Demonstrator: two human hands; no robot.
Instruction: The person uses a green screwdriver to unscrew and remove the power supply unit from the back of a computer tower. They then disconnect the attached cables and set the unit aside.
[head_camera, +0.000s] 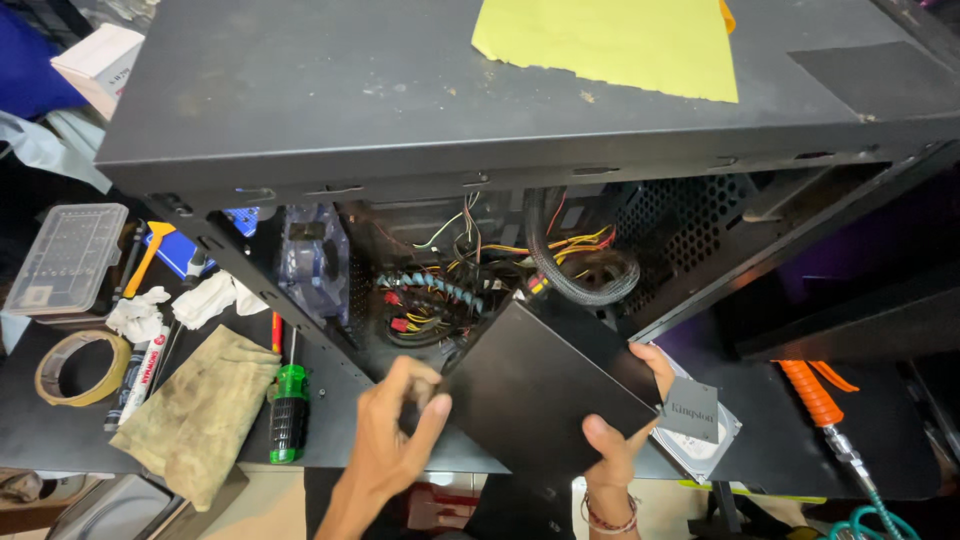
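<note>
My left hand (395, 430) grips the left corner of a flat black metal box (540, 385), likely a power supply unit. My right hand (625, 425) clasps its right side, thumb underneath and fingers over the far edge. The box is tilted and sits at the lower opening of an open black computer case (400, 110). Inside the case a bundle of coloured cables (445, 290) and a braided black cable loop (585, 280) hang just behind the box. A translucent blue fan (312, 262) is mounted at the case's left.
On the black table lie a green-handled screwdriver (288, 410), a dirty cloth (195, 410), a tape roll (80, 367), a clear plastic bit box (65, 260), markers and crumpled tissue. A small grey drive (692, 410) rests by my right hand. An orange-handled tool (815, 395) lies right. Yellow paper (610, 40) tops the case.
</note>
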